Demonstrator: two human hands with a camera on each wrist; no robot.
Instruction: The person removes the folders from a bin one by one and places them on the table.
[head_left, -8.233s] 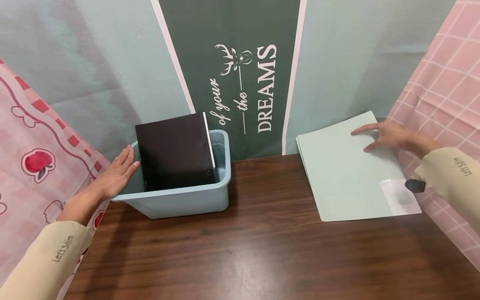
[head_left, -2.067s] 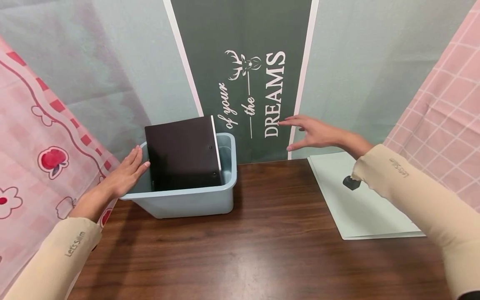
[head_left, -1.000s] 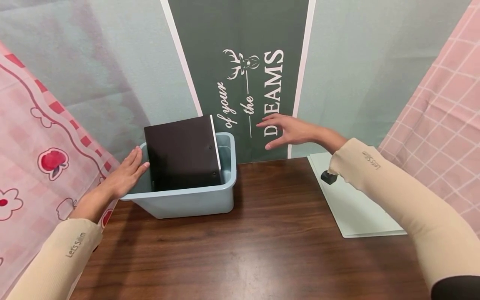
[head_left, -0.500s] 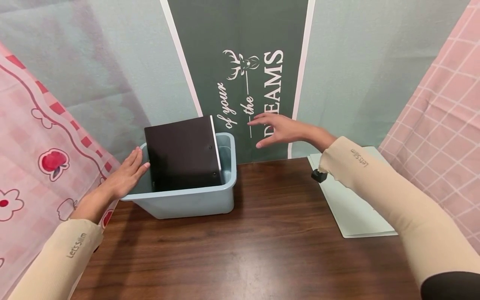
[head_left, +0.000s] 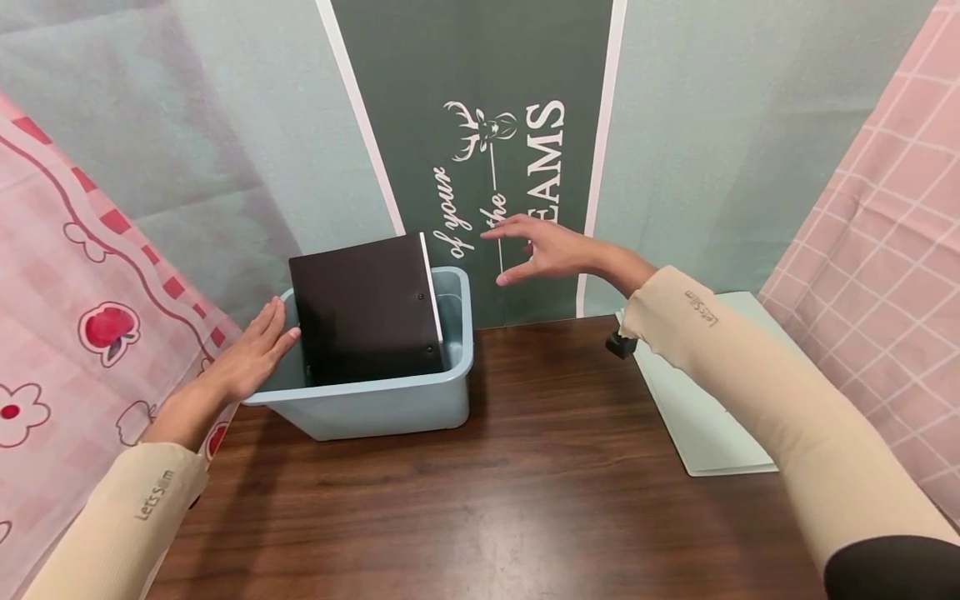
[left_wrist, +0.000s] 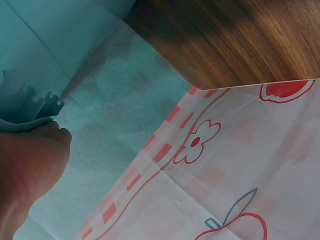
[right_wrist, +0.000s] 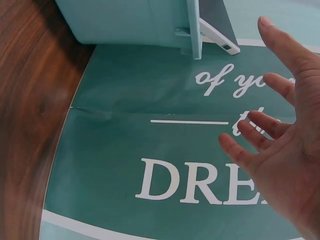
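Observation:
A black file folder [head_left: 367,308] with a white edge and small rivets stands tilted in a pale blue plastic bin [head_left: 375,408]. On the bin's left rim rests my left hand [head_left: 251,354], its fingers straight. The left wrist view shows that hand [left_wrist: 35,165] against the rim, with most of its fingers hidden. My right hand [head_left: 543,250] hovers to the right of the bin, thumb and fingers spread apart, holding nothing. In the right wrist view, the palm of the right hand [right_wrist: 290,160] faces the camera. Pale green folders [head_left: 705,425] lie at the right, partly hidden beneath my right arm.
The brown wooden table [head_left: 517,500] spans the foreground. Behind it hangs a green cloth [head_left: 480,50] with white lettering. Pink printed cloth [head_left: 67,258] borders the left side, and pink checked cloth [head_left: 885,242] borders the right.
My right hand has left the pale green folders and moved leftward through the air toward the bin, rising slightly of late. My left hand, the bin and the black file folder keep their places.

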